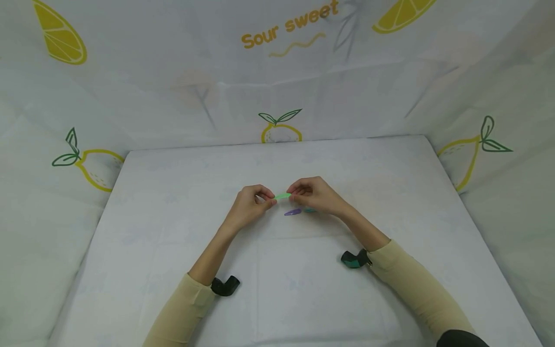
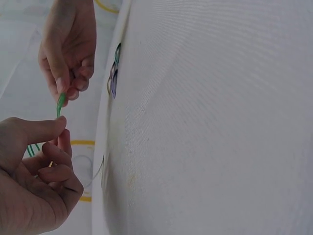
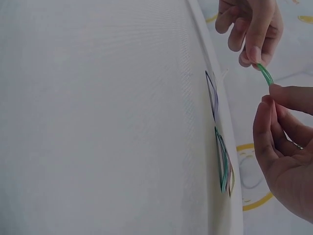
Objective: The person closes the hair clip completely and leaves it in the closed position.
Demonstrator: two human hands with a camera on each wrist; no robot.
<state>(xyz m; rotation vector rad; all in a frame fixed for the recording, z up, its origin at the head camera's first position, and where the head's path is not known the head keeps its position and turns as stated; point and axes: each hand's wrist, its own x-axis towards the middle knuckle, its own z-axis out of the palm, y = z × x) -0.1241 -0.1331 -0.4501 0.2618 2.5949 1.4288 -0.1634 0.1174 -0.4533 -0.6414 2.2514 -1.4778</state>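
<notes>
A light green hair clip (image 1: 283, 195) is held up above the white table by both hands. My left hand (image 1: 252, 206) pinches one end between thumb and fingertip, and my right hand (image 1: 319, 195) pinches the other end. In the left wrist view the green clip spans the gap between the fingertips and looks slightly bowed. On the table just below the hands lies a purple hair clip (image 1: 292, 212). Beside it a teal hair clip (image 1: 310, 210) is partly hidden under my right hand. A yellowish clip (image 3: 231, 181) shows next to the teal one in the right wrist view.
A white cloth covers the table (image 1: 277, 279). Behind and at both sides hang white sheets printed with lemons (image 1: 282, 133). A black camera mount (image 1: 226, 286) sits at the left wrist, and another mount (image 1: 354, 259) at the right.
</notes>
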